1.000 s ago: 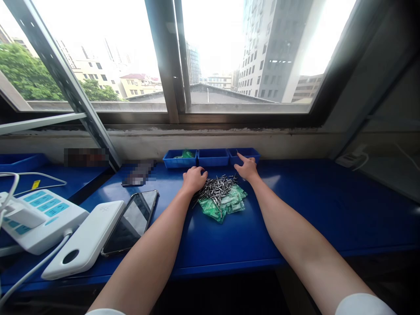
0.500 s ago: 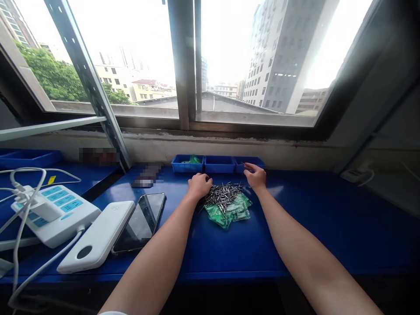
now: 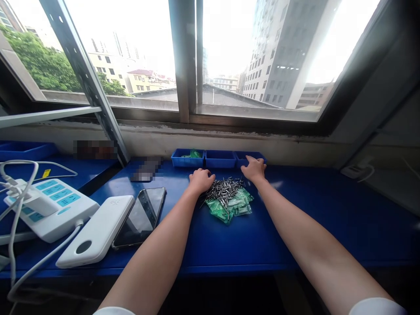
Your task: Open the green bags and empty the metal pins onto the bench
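A heap of thin metal pins that look like blind rivets [image 3: 226, 189] lies on the blue table, partly over green plastic packets [image 3: 241, 202]. At the heap's left edge rests my left hand [image 3: 201, 180], its fingers bent and a little apart, with nothing visible in them. My right hand [image 3: 255, 169] reaches to the right blue bin [image 3: 241, 156], its forefinger stretched over the near rim and its thumb apart. No pin shows in it. That hand hides part of the bin.
A middle blue bin [image 3: 219, 165] and a left blue bin [image 3: 187, 162] with green packets stand beside it under the window. On the left lie a black phone [image 3: 141, 218], a white power bank [image 3: 98, 232] and a white power strip [image 3: 59, 205] with cables.
My right hand has moved slightly forward to the right bin and its fingers have spread; the thin pin it held is out of sight. My left hand has lifted its thumb slightly.
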### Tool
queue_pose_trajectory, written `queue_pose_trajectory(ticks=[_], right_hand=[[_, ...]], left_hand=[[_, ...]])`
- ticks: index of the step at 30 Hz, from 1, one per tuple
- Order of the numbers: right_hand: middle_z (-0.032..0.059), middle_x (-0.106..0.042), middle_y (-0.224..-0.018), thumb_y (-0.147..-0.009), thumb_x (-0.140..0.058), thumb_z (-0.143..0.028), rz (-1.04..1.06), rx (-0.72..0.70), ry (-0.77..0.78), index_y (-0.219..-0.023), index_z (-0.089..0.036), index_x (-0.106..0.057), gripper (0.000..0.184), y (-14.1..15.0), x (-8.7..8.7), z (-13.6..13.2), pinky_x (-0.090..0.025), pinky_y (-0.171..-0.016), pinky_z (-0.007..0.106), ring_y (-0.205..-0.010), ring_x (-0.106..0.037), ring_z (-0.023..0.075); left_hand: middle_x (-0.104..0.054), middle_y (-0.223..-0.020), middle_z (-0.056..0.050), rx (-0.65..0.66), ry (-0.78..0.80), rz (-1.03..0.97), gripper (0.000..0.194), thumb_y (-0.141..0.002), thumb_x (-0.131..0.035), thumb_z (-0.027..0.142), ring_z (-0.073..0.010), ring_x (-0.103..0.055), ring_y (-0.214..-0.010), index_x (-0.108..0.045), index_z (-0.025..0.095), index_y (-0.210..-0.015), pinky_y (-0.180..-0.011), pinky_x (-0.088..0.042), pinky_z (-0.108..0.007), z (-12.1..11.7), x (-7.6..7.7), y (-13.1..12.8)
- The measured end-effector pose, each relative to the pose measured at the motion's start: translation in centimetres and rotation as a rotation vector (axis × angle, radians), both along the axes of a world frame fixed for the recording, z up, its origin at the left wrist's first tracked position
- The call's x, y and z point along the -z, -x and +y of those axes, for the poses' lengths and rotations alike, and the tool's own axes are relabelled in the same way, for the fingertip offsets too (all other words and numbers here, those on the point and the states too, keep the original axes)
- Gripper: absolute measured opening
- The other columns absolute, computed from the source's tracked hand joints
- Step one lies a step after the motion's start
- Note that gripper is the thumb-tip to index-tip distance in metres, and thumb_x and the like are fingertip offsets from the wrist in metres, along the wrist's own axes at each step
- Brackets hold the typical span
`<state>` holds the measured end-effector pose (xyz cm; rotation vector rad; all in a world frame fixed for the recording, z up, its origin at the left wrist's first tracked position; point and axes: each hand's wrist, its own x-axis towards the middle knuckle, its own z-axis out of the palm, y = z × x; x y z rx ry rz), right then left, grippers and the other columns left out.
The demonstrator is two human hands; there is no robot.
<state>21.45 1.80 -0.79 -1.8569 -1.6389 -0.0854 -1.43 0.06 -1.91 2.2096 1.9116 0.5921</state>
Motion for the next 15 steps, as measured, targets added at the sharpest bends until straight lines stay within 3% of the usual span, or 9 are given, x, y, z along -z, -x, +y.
queue_pose_trajectory(ticks=[3,6,10,15], right_hand=[[0.0088,-0.050,-0.132,-0.070,-0.055,-0.026,0.038,-0.028,-0.064,-0.121,-0.019,-0.058,0.051,0.0,0.6,-0.2,-0.036,-0.091,0.050,-0.114,-0.040,0.0336],[0.0079,-0.064,-0.111,-0.071,-0.052,-0.024,0.105,-0.112,-0.159,-0.102,-0.017,-0.067,0.035,0.0,0.8,-0.8,-0.040,-0.091,0.039,-0.104,-0.051,0.0261],[0.0034,-0.070,-0.079,-0.068,-0.059,-0.028,0.157,-0.301,0.065,-0.078,-0.019,-0.071,0.018,0.0,0.3,-1.6,-0.046,-0.074,0.027,-0.078,-0.061,0.0184],[0.0021,-0.069,-0.073,-0.064,-0.066,-0.028,0.112,-0.357,0.290,-0.072,-0.020,-0.072,0.013,-0.1,0.1,-2.0,-0.046,-0.066,0.023,-0.072,-0.061,0.0160]], left_hand=[[-0.059,-0.113,-0.011,-0.007,0.005,0.003,0.042,-0.080,-0.041,0.050,-0.0301,-0.051,-0.107,-0.066,0.023,-0.100,-0.088,-0.039,-0.043,-0.1,-0.2,-0.1],[-0.060,-0.112,-0.011,-0.001,-0.003,0.000,0.041,-0.080,-0.041,0.049,-0.0302,-0.051,-0.107,-0.067,0.023,-0.099,-0.088,-0.039,-0.044,-0.3,-0.3,-0.2],[-0.060,-0.111,-0.010,0.012,-0.020,0.002,0.041,-0.080,-0.040,0.049,-0.0307,-0.052,-0.106,-0.067,0.023,-0.096,-0.088,-0.039,-0.045,-0.5,-0.4,-0.5],[-0.060,-0.111,-0.009,0.009,-0.017,0.015,0.040,-0.081,-0.040,0.049,-0.0298,-0.052,-0.107,-0.067,0.024,-0.096,-0.089,-0.038,-0.044,-0.5,-0.6,-0.7]])
